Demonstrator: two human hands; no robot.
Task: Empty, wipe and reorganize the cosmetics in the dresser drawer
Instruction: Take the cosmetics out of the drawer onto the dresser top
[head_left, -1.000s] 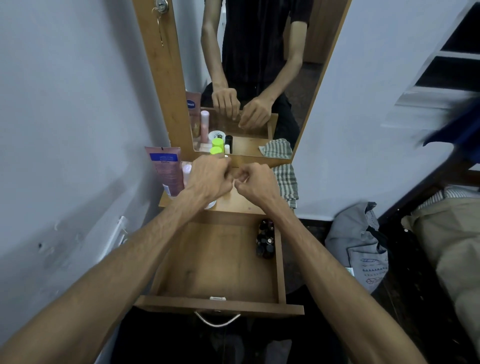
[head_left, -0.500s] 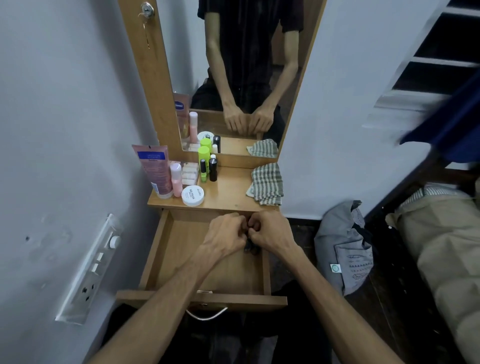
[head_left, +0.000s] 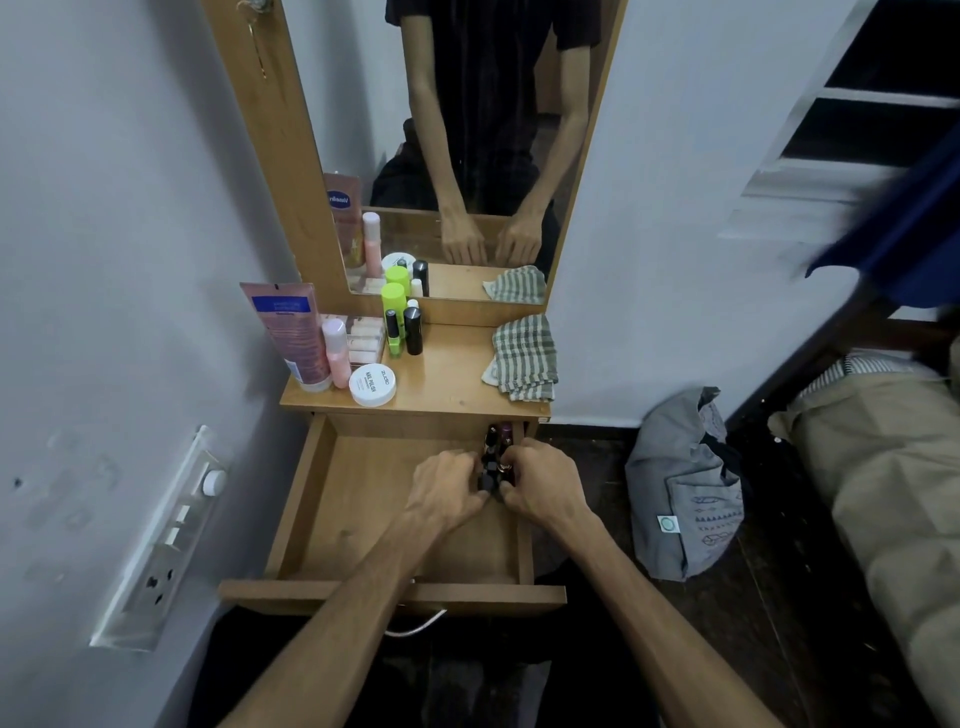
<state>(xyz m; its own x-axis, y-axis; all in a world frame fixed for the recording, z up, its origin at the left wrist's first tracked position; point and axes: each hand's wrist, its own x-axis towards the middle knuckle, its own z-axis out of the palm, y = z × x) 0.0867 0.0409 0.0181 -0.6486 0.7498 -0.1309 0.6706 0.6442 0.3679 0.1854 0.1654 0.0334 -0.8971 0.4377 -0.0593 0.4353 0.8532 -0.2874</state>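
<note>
Fingers: both hands curled in on a cluster of small dark bottles (head_left: 492, 462), back right corner of the open drawer (head_left: 363, 499); can't tell which bottle each finger grips.
L hand (head_left: 444, 491): on the cluster's left side, knuckles up.
R hand (head_left: 543, 486): on its right side, thumb low near the front bottle.
Drawer: pulled out, light wood, floor bare w/ grain showing; cord loop hangs under the front panel.
Dresser top (head_left: 447, 379): tube, pink bottle, white round tub, green + black sticks at left; folded checked cloth (head_left: 522, 358) at right.
Mirror (head_left: 467, 156): reflects arms, same items.
Room: pale walls; switch plate (head_left: 161, 540) low left; grey bag (head_left: 683, 488) on dark floor, right.
</note>
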